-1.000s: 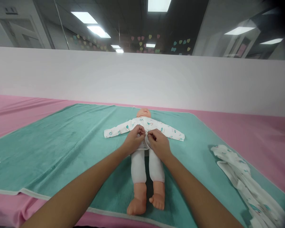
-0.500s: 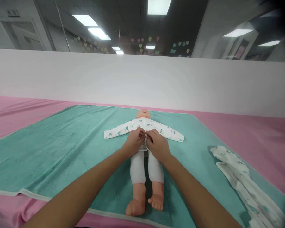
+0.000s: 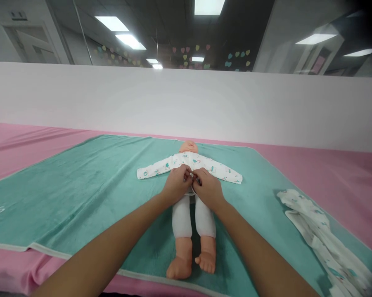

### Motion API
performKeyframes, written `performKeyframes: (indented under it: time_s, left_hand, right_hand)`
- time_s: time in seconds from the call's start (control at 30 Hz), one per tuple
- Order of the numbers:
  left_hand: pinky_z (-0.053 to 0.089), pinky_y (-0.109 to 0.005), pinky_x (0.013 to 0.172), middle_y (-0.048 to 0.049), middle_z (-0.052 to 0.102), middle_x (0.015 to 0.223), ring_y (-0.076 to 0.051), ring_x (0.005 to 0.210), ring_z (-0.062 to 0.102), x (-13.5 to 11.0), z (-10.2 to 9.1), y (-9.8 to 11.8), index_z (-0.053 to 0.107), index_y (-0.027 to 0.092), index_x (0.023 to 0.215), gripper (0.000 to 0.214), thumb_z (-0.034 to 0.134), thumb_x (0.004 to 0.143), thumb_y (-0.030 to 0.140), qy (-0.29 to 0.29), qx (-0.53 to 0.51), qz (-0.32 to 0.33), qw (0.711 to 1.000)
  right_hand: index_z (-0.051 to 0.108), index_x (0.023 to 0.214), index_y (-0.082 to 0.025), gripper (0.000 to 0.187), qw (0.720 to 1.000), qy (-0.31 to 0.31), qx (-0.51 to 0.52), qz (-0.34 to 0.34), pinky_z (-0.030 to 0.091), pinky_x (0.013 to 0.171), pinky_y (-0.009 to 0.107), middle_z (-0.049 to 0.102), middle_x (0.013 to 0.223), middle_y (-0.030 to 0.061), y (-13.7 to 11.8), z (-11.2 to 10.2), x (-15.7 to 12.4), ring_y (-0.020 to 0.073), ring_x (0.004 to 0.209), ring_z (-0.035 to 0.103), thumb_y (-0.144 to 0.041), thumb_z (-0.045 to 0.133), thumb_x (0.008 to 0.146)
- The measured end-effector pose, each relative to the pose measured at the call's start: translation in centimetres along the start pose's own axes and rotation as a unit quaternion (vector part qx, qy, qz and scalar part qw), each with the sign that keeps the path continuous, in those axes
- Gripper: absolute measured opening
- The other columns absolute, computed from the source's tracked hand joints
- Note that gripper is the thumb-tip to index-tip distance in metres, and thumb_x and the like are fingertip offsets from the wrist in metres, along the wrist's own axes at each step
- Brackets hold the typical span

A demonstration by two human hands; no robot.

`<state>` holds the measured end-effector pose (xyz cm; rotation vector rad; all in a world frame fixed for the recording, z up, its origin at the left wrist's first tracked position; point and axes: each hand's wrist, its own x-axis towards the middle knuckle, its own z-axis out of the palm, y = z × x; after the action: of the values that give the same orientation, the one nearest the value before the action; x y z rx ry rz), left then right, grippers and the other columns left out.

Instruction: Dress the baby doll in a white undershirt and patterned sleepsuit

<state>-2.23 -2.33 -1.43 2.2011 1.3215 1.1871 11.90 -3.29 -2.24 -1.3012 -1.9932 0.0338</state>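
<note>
A baby doll (image 3: 182,218) lies on its back, head away from me and feet toward me. It wears a white baby shirt (image 3: 223,170) with green and dark prints, its sleeves spread out to both sides. Over the doll's belly, my left hand (image 3: 178,182) pinches the front of the shirt near its middle line. Close beside it, my right hand (image 3: 208,185) is also closed on the shirt front, fingertips almost meeting the left ones. Whatever small fastening lies between the fingertips is too small to make out.
A green towel (image 3: 80,189) lies under the doll, over a pink cloth (image 3: 322,173). White printed baby clothing (image 3: 318,235) lies crumpled at the right. Behind stands a low white wall (image 3: 186,103) with dark glass above, reflecting ceiling lights.
Both hands stay at the shirt front, with only small finger movements. The whole view has shifted slightly.
</note>
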Motion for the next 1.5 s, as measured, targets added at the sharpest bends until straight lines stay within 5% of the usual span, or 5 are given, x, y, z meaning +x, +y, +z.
performKeyframes:
  time_s: [0.6, 0.9, 1.17, 1.37, 1.5]
  left_hand:
    - [0.041, -0.028, 0.072, 0.0008, 0.059, 0.08, -0.014, 0.077, 0.053, 0.0, 0.4, -0.9, 0.048, 0.021, 0.099, 0.019, 0.034, 0.087, 0.019, 0.03, -0.043, 0.024, 0.998]
    - [0.043, -0.027, 0.071, 0.0012, 0.058, 0.08, -0.013, 0.074, 0.054, 0.0, 0.6, -1.0, 0.05, 0.021, 0.102, 0.02, 0.044, 0.083, 0.019, 0.026, -0.06, -0.004, 0.998]
    - [0.035, -0.034, 0.098, -0.0063, 0.052, 0.118, -0.018, 0.113, 0.044, 0.1, 0.6, -1.5, 0.05, 0.019, 0.112, 0.029, 0.046, 0.083, 0.022, 0.045, -0.01, 0.044, 0.998]
    - [0.021, -0.04, 0.108, -0.0054, 0.038, 0.138, -0.02, 0.128, 0.029, 1.2, 0.7, -3.7, 0.042, 0.019, 0.129, 0.046, 0.045, 0.084, 0.028, -0.001, 0.025, 0.049, 0.999]
    - [0.019, -0.042, 0.109, -0.003, 0.034, 0.142, -0.021, 0.131, 0.024, 1.8, 0.4, -4.5, 0.039, 0.021, 0.133, 0.051, 0.045, 0.083, 0.029, -0.024, 0.031, 0.05, 0.998]
  right_hand:
    - [0.051, 0.084, -0.024, 0.012, 0.998, 0.001, 0.029, 0.049, 0.032, 0.058, 0.024, 0.057, 0.084, -0.0042, -0.3, -0.1, 0.0, 0.0119, 0.071, 0.05, -0.033, 0.05, 0.076]
    - [0.055, 0.083, -0.022, 0.015, 0.998, -0.008, 0.039, 0.04, 0.035, 0.063, 0.026, 0.056, 0.083, 0.0, -0.3, -0.3, 0.1, 0.0138, 0.072, 0.049, -0.02, 0.044, 0.073]
    - [0.057, 0.092, -0.019, 0.027, 0.943, 0.121, 0.214, 0.225, 0.041, 0.065, 0.028, 0.057, 0.089, 0.0036, 3.3, -0.2, 0.8, 0.015, 0.068, 0.051, -0.021, 0.042, 0.07]
    - [0.057, 0.103, -0.022, 0.029, 0.985, 0.083, 0.113, 0.103, 0.037, 0.088, 0.034, 0.057, 0.106, 0.0047, 2.4, 0.7, 2.4, 0.0192, 0.1, 0.049, -0.031, 0.046, 0.078]
    - [0.061, 0.086, -0.021, 0.02, 0.995, 0.033, 0.056, 0.073, 0.037, 0.081, 0.031, 0.06, 0.091, 0.004, 1.4, 1.7, 5.2, 0.017, 0.088, 0.052, -0.031, 0.044, 0.081]
